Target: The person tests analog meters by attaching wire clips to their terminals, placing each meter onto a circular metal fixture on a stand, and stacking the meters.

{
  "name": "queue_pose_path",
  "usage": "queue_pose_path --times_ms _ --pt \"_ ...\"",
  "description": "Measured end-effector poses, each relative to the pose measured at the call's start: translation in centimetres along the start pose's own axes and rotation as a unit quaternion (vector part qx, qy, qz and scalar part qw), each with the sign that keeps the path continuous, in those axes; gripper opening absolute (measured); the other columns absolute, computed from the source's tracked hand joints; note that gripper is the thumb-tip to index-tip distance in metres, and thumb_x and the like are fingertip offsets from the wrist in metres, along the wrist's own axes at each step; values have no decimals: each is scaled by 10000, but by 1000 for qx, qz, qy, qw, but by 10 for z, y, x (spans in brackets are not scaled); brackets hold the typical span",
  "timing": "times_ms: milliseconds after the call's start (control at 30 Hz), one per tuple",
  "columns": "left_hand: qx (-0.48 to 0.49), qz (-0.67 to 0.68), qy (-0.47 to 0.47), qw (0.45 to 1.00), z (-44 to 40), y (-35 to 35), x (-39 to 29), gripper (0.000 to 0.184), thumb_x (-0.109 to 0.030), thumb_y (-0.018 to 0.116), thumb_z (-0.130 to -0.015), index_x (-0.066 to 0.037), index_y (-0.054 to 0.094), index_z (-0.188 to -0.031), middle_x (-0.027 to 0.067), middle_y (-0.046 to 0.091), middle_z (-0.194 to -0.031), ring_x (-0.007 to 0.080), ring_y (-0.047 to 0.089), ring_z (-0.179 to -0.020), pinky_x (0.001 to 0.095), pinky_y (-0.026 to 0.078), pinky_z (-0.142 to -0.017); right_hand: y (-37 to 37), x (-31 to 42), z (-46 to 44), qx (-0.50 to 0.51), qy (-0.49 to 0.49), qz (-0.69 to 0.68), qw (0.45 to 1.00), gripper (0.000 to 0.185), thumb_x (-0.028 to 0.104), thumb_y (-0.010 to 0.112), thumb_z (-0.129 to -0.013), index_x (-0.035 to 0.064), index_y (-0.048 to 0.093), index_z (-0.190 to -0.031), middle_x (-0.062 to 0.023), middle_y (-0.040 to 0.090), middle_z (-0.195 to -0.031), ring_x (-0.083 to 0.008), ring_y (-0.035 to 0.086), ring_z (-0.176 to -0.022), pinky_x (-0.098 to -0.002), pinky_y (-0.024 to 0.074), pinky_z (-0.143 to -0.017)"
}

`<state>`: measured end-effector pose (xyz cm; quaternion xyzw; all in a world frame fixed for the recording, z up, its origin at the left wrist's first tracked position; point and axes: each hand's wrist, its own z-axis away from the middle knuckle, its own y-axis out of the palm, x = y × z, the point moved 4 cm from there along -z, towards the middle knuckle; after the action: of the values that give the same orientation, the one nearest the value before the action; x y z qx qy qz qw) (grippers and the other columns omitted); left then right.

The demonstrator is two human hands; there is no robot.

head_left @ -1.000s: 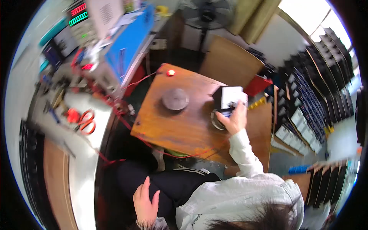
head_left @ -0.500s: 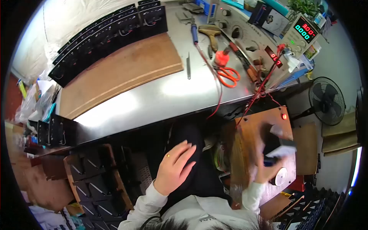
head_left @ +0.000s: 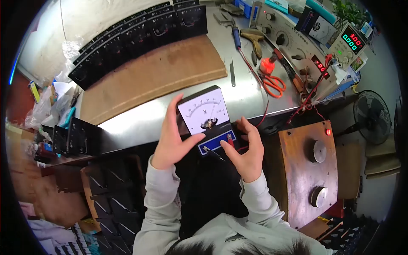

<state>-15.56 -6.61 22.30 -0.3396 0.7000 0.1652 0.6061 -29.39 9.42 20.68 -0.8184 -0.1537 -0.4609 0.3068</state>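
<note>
A voltmeter (head_left: 204,110) with a white dial marked V, a black case and a blue lower panel is held upright between my two hands. My left hand (head_left: 172,138) grips its left side, thumb across the lower front edge. My right hand (head_left: 247,151) is at its lower right corner, thumb and fingers around the blue panel's end, beside a red clip (head_left: 230,139). A black-handled clip (head_left: 212,153) is at the left part of the blue panel. Red wire runs off behind my right hand.
Ahead is a metal bench (head_left: 140,121) with a brown board (head_left: 157,72), black meter cases (head_left: 140,38), tweezers (head_left: 232,73), orange scissors (head_left: 272,85) and a power supply (head_left: 350,42). At right stand a wooden box (head_left: 304,170) with two round metal discs, and a fan (head_left: 372,112).
The view has turned toward the bench. The meter has come from the wooden box at the right to in front of me, and my left hand has moved up and taken hold of it.
</note>
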Motion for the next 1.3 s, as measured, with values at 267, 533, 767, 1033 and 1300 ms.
queue_pose_path --times_ms 267,533,767,1033,1300 --pt "14 40 -17 999 -2 1 -5 1080 78 758 -768 -144 122 -1612 156 370 -1517 258 415 -1410 406 367 -1155 -10 -3 23 -17 50 -48 997 364 8 838 -778 7 644 -1086 -80 627 -961 -151 657 -789 -276 532 -722" --pt "-1 47 -9 999 -1 7 -3 1091 90 742 -791 -158 81 -1623 154 407 -1509 257 487 -1362 403 435 -1108 -7 -5 19 3 89 -111 990 310 -28 805 -800 -2 647 -1066 -97 661 -989 -153 674 -793 -275 538 -704" --pt "-193 -94 64 975 19 41 -1 953 -82 884 -695 -13 389 -1507 158 501 -1349 271 556 -1193 391 487 -975 -28 10 -12 47 -111 60 991 952 252 924 -644 -45 468 -1425 -239 499 -1409 -407 526 -1261 -469 466 -1025" --pt "-14 -163 110 980 63 136 -30 959 -70 804 -779 -17 278 -1579 195 422 -1516 357 420 -1414 484 348 -1153 -121 -45 37 -108 -10 200 974 1219 370 894 -622 -140 243 -1518 -310 447 -1453 -440 489 -1317 -475 400 -1086" --pt "24 -166 36 985 67 119 -9 559 36 655 -882 2 516 -1422 159 586 -1333 281 554 -1287 395 390 -1126 -288 -186 29 -302 298 430 797 1199 532 890 -619 -87 322 -1475 -246 561 -1332 -412 570 -1200 -535 474 -963"
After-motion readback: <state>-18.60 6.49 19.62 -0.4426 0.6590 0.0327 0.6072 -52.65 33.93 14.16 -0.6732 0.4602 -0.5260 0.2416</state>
